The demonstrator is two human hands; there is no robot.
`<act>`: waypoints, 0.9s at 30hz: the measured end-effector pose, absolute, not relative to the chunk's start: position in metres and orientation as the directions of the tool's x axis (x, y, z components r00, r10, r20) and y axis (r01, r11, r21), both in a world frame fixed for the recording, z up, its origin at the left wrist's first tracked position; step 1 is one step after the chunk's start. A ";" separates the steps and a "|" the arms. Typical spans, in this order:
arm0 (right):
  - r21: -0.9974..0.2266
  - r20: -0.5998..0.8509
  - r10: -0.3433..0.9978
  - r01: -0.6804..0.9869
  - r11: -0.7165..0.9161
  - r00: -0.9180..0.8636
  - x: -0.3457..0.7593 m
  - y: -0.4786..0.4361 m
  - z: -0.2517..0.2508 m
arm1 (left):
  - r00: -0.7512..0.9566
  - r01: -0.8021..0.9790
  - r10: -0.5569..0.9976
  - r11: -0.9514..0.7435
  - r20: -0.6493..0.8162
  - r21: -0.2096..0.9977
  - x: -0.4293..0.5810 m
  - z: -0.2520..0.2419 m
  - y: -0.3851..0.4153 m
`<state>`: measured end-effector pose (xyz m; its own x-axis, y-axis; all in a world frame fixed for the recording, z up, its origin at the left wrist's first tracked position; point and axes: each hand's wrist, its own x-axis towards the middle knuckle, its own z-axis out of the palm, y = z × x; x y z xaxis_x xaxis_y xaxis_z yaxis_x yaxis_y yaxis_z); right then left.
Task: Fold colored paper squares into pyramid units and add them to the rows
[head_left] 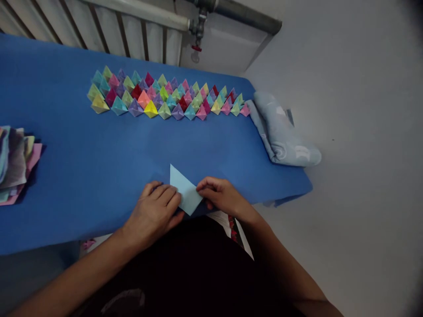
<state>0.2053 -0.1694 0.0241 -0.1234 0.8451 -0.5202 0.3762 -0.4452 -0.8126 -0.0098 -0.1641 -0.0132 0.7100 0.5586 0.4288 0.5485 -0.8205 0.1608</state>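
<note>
A light blue folded paper [185, 189] lies at the near edge of the blue table [82, 167], one corner pointing away from me. My left hand [157, 209] rests on its left side with fingers curled down, pressing the sheet. My right hand [220, 196] pinches the paper's right edge with bent fingers. Both hands touch the same sheet.
Several rows of small coloured folded paper shapes [165, 97] stand at the far side of the table. A stack of coloured paper sheets [15, 163] lies at the left edge. A pale blue rolled cloth [284, 132] sits at the right end. A radiator [99, 26] stands behind.
</note>
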 end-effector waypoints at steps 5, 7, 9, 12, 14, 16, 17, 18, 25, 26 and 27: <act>-0.781 -0.303 0.946 0.599 -0.178 -0.113 0.213 -0.180 0.024 | 0.696 0.556 0.545 -0.821 0.467 0.130 -0.008 -0.012 -0.163; -0.746 -0.155 0.978 0.665 -0.023 -0.140 0.216 -0.186 0.021 | 0.698 0.555 0.542 -0.822 0.468 0.125 -0.008 -0.012 -0.163; -0.723 -0.062 0.976 0.683 0.102 -0.211 0.218 -0.191 0.017 | 0.695 0.558 0.545 -0.820 0.469 0.126 -0.007 -0.012 -0.162; -0.651 -0.009 0.959 0.730 0.209 -0.282 0.217 -0.194 0.008 | 0.689 0.567 0.562 -0.811 0.457 0.142 -0.006 -0.013 -0.162; -0.598 0.012 0.962 0.769 0.226 -0.273 0.216 -0.193 0.004 | 0.686 0.572 0.574 -0.805 0.446 0.156 -0.005 -0.013 -0.162; -0.590 0.027 0.968 0.778 0.216 -0.249 0.216 -0.192 0.000 | 0.683 0.575 0.583 -0.801 0.439 0.169 -0.006 -0.014 -0.162; -0.599 0.029 0.971 0.774 0.206 -0.235 0.216 -0.191 0.000 | 0.679 0.577 0.590 -0.797 0.437 0.178 -0.006 -0.014 -0.162; -0.612 0.028 0.975 0.767 0.192 -0.221 0.216 -0.191 -0.001 | 0.673 0.581 0.599 -0.791 0.435 0.191 -0.006 -0.015 -0.162; -0.655 0.013 0.990 0.746 0.114 -0.140 0.214 -0.190 0.000 | 0.606 0.622 0.682 -0.727 0.410 0.291 -0.004 -0.018 -0.161; -0.658 0.010 0.992 0.745 0.104 -0.129 0.213 -0.189 -0.001 | 0.594 0.630 0.692 -0.717 0.409 0.299 -0.004 -0.019 -0.161; -0.661 0.005 0.993 0.745 0.093 -0.119 0.213 -0.188 -0.001 | 0.580 0.639 0.703 -0.706 0.411 0.305 -0.004 -0.020 -0.161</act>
